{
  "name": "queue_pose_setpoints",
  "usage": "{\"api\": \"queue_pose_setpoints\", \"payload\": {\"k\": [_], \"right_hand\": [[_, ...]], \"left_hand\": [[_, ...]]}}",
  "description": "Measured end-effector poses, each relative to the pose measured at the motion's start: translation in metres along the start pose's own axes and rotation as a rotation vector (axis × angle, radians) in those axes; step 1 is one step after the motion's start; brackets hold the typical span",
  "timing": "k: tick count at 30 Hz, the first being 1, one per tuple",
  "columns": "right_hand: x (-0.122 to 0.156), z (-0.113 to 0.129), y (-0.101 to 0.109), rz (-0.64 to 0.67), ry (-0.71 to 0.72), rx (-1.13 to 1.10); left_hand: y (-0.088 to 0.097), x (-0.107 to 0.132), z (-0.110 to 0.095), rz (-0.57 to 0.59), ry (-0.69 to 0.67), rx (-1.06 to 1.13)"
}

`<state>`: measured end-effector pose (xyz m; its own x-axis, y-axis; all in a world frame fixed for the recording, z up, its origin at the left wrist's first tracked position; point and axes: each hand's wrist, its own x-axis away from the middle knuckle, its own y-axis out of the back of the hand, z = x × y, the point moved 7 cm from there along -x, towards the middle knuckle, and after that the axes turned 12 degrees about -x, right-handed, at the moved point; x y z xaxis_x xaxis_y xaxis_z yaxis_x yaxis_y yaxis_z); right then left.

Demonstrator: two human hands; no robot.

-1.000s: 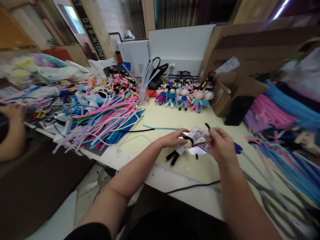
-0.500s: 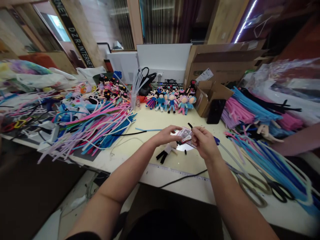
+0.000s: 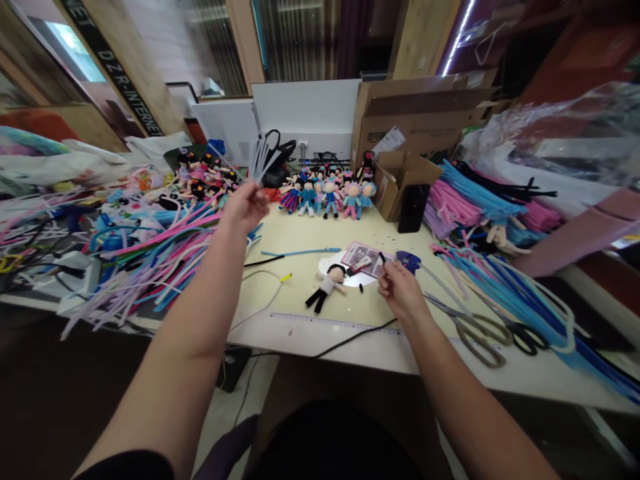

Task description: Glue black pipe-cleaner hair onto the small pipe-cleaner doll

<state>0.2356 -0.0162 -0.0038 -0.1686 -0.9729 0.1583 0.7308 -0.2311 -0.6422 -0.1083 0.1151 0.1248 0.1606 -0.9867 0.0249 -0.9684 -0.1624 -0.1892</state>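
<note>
My left hand [image 3: 247, 205] is raised in front of the cup of clear sticks [image 3: 261, 160], covering the cup itself. Its fingers are loosely bent and I see nothing held in them. My right hand [image 3: 399, 283] pinches a short black fuzzy stem [image 3: 383, 257] upright between thumb and fingers. Left of that hand, a small doll [image 3: 328, 288] with black hair, pale top and black legs lies on the table. Beside its head are a pink-edged card packet [image 3: 369, 259] and a small black piece [image 3: 361, 288].
Scissors [image 3: 480, 333] and bundled blue stems [image 3: 530, 300] lie at the right. Loose colored stems [image 3: 150, 267] spread across the left. Finished dolls [image 3: 330, 197] stand at the back beside a cardboard box [image 3: 400, 183] and a black phone [image 3: 413, 208]. A ruler [image 3: 325, 321] lies near the front edge.
My left hand has moved from the card packet up and left to the cup of sticks. My right hand still holds the black fuzzy stem. The view has shifted slightly right.
</note>
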Motion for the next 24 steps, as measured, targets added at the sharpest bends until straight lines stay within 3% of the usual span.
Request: {"api": "queue_pose_setpoints", "payload": {"k": [4,6,7,9,11,14,18,24], "right_hand": [[0.003,-0.014,0.020,-0.058,-0.031,0.030],[0.001,-0.015,0.024,-0.079,-0.033,0.041],[-0.001,-0.015,0.025,-0.087,-0.034,0.047],[-0.005,-0.017,0.025,-0.105,-0.044,0.061],[-0.010,-0.019,0.025,-0.125,-0.061,0.076],[-0.017,-0.023,0.025,-0.163,-0.091,0.104],[-0.025,-0.029,0.026,-0.205,-0.134,0.148],[-0.032,-0.034,0.023,-0.257,-0.175,0.219]], "left_hand": [[0.017,-0.010,-0.042,-0.144,-0.113,-0.002],[0.002,-0.006,-0.054,-0.163,-0.274,-0.302],[-0.014,-0.001,-0.051,-0.129,-0.333,-0.527],[-0.063,0.013,-0.014,0.195,-0.338,-0.947],[-0.105,0.038,0.042,0.591,-0.298,-1.219],[-0.132,0.060,0.101,0.756,-0.293,-1.332],[-0.138,0.058,0.135,0.769,-0.268,-1.390],[-0.140,0.051,0.150,0.709,-0.207,-1.367]]}}
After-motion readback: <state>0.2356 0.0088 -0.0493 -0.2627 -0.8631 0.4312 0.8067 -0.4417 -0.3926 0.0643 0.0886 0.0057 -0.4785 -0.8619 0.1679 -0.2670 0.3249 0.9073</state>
